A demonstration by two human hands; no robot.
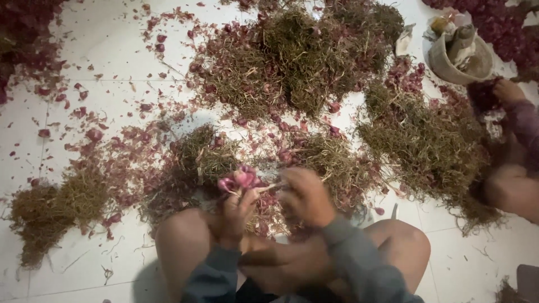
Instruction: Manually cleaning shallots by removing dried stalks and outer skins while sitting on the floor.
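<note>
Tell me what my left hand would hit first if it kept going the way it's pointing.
Probably the clump of dried roots and purple skins just beyond the shallot bunch the left hand holds; depth is unclear.

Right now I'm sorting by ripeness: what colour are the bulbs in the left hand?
Pinkish purple; the bulbs in the left hand show in the head view.

pink-purple shallots (241, 178), olive-brown root heaps (303, 50), white tiled floor (106, 39), grey-blue sleeves (359, 264).
</note>
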